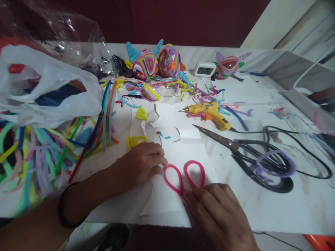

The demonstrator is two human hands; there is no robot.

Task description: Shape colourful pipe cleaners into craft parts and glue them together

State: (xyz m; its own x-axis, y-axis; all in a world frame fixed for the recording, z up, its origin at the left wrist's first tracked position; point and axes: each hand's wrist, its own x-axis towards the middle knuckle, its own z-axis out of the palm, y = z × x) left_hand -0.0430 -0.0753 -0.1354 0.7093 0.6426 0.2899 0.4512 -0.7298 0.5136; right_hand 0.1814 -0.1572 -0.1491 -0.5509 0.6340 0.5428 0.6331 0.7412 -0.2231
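A pink pipe cleaner [181, 182], bent into two teardrop loops, lies over white paper [164, 205] at the table's front. With thumb and fingers closed, my left hand [143, 162] pinches the outer side of the left loop. My right hand [217, 212] grips the lower ends where the loops come together; its fingertips partly hide that spot, so I cannot tell if the loops are one piece. Just beyond my left hand sit a yellow coiled piece [136, 143] and a smaller yellow one [141, 113]. Tiny blue and red scraps [164, 135] rest on the paper.
Large black-handled scissors [232, 144] and a yellow glue gun [209, 113] with its cord lie to the right. Loose pipe cleaners [44, 153] and a white plastic bag [86, 80] fill the left. Colourful decorated balls [146, 66] and a digital clock [205, 69] stand behind.
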